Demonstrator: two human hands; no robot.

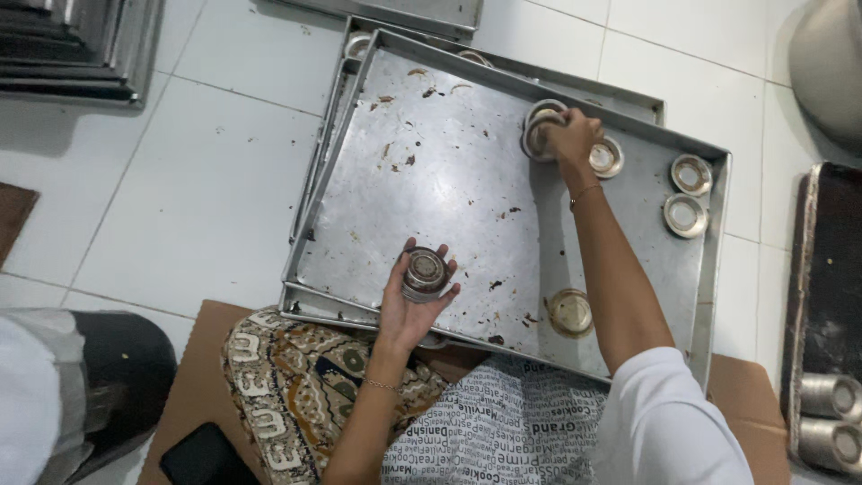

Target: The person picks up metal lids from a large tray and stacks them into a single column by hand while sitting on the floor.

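Stacked round metal moulds [425,272], upright

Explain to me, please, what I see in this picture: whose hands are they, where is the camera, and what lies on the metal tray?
There is no machine here. A person wears a camera on the head, so the single picture looks straight down at their own two arms. The person sits at a big metal tray that rests on another tray on a white tiled floor. The left hand holds a stack of small round metal moulds. The right hand reaches across and touches another small mould at the far side of the tray. More small moulds lie loose on the tray: one beside the right hand, two near the right edge, one near the front. Dark crumbs are scattered over the tray.
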